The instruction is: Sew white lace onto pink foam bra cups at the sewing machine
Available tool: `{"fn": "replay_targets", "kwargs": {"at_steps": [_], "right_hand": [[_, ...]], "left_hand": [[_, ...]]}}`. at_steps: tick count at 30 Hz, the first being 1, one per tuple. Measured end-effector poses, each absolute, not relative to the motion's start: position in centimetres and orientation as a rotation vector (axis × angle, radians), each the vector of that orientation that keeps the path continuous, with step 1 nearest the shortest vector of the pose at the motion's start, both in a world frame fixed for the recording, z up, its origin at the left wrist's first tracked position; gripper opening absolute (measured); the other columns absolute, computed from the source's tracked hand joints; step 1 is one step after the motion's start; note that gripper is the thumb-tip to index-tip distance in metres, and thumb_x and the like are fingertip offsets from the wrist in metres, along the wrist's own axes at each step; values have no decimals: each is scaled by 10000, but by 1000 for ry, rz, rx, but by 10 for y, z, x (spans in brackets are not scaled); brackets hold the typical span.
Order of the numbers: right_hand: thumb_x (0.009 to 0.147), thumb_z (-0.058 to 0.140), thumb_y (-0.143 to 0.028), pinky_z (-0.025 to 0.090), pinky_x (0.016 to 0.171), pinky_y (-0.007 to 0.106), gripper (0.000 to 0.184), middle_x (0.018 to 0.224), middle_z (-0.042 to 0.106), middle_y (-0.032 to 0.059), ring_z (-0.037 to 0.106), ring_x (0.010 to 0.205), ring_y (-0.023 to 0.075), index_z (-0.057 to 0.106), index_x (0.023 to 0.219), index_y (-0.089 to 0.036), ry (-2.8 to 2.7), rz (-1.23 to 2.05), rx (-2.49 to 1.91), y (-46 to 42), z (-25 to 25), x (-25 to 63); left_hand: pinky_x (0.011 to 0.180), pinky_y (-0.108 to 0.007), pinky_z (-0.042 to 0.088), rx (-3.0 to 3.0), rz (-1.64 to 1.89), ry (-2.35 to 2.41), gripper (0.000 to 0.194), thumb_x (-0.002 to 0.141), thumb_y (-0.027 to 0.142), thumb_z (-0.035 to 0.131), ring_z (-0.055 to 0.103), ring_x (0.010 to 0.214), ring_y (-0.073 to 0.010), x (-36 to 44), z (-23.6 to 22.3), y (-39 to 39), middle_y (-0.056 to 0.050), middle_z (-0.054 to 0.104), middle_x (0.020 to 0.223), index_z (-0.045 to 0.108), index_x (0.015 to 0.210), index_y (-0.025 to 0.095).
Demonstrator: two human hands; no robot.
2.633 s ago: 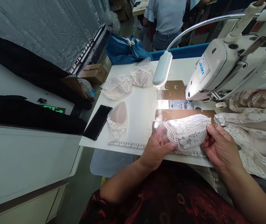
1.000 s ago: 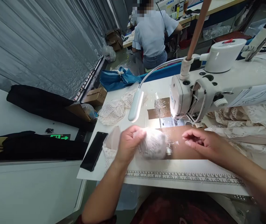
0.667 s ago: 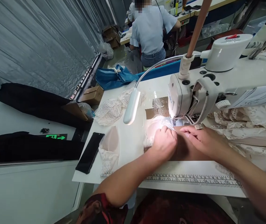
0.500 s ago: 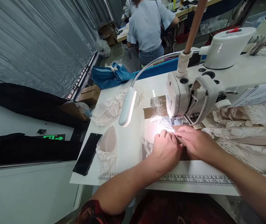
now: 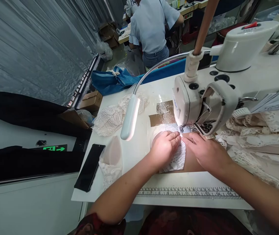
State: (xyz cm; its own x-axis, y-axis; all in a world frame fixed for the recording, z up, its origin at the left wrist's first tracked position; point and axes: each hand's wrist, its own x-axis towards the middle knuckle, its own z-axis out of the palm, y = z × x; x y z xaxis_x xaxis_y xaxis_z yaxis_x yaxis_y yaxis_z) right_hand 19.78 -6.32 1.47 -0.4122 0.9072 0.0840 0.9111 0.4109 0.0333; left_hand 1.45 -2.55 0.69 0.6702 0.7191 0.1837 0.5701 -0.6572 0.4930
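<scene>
A white lace piece (image 5: 177, 159) lies flat on the sewing table (image 5: 141, 153), its far edge at the needle of the white sewing machine (image 5: 198, 101). My left hand (image 5: 165, 148) rests on the lace with fingers stretched flat towards the needle. Just right of it, my right hand (image 5: 203, 151) also lies flat, fingertips touching the lace edge close to the presser foot. Both hands press the fabric down; neither grips it.
A gooseneck lamp (image 5: 129, 119) hangs over the table's left half. Lace pieces (image 5: 110, 117) and a padded cup (image 5: 111, 156) lie to the left, beside a black phone (image 5: 89, 167). Cream lace fabric (image 5: 259, 143) is heaped at right. A person in a blue shirt (image 5: 151, 26) sits beyond.
Both hands held the lace near the table's front edge, then the left carried it bunched towards the machine. The lace now lies spread flat under both hands at the needle.
</scene>
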Motion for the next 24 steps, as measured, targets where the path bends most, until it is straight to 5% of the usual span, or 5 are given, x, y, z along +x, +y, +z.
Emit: {"fn": "replay_targets", "kwargs": {"at_steps": [10, 18, 24], "right_hand": [[826, 450, -32, 401, 504, 303, 491, 1026, 698, 95, 601, 712, 190, 667, 1215, -238, -2459, -374, -1706, -60, 9, 194], [837, 423, -35, 312, 437, 295, 476, 979, 700, 74, 518, 566, 145, 688, 1177, -235, -2484, -268, -1726, -60, 14, 194], [812, 447, -27, 308, 441, 299, 504, 955, 700, 66, 515, 542, 143, 677, 1206, -239, -2491, -222, -1706, -60, 9, 197]], "left_hand": [[924, -479, 523, 2496, 524, 896, 370, 979, 273, 377, 616, 1116, -310, 11, -6, 1, -191, 646, 1229, 638, 1179, 105], [939, -436, 521, 2645, 585, 888, 346, 974, 217, 393, 603, 1082, -254, 9, -10, 4, -155, 660, 1222, 625, 1205, 104], [981, -481, 477, 2691, 542, 1084, 370, 958, 249, 409, 544, 1167, -289, 12, -5, 1, -147, 624, 1282, 601, 1248, 123]]}}
